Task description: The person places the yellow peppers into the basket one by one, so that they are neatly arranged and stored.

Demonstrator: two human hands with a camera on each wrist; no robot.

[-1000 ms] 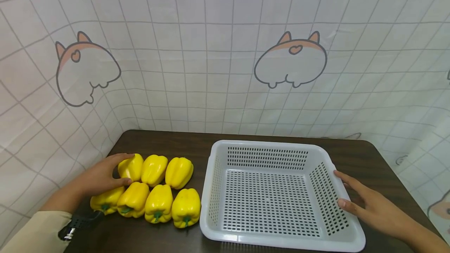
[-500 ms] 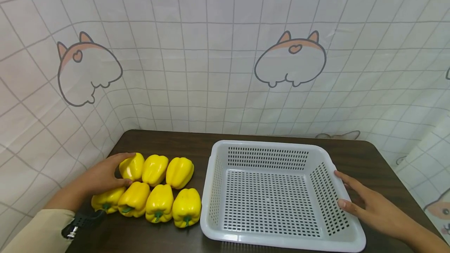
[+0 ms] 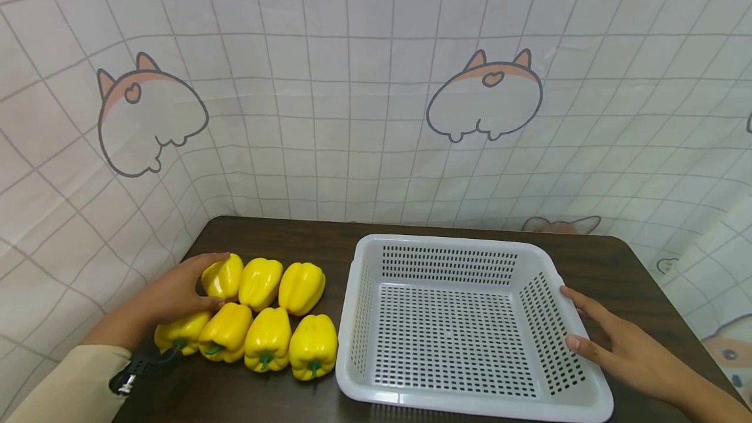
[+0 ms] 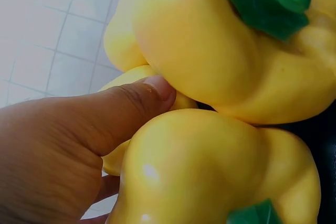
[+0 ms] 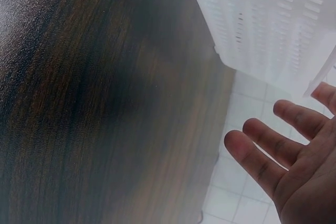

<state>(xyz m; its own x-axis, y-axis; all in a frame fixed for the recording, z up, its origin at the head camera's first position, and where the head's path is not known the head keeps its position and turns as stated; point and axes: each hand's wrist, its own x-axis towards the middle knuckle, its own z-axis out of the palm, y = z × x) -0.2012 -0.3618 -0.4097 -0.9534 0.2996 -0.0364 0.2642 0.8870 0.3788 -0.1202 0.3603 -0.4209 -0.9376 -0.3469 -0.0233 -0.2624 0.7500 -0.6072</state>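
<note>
Two rows of yellow bell peppers lie on the left of the table. My left hand [image 3: 179,289] grips the leftmost back-row bell pepper [image 3: 223,277], fingers around its far side and thumb on the near side. In the left wrist view the thumb [image 4: 139,100] reaches between two front-row bell peppers [image 4: 210,166], and the held one is mostly hidden behind them. To the right of the peppers stands a white perforated plastic basket [image 3: 358,318] with nothing in it. My right hand [image 3: 628,344] has its fingers extended, with the fingertips right at the basket's right rim.
The front row's rightmost bell pepper [image 3: 313,348] sits close beside the basket's left wall. Under everything is a dark wood-grain table [image 3: 329,240] with rounded back corners. A white gridded curtain [image 3: 364,116] with cartoon corgi prints hangs behind and at the sides.
My left hand and the bell pepper it holds have shifted very slightly up and to the right. The right hand and the basket stay in nearly the same place.
</note>
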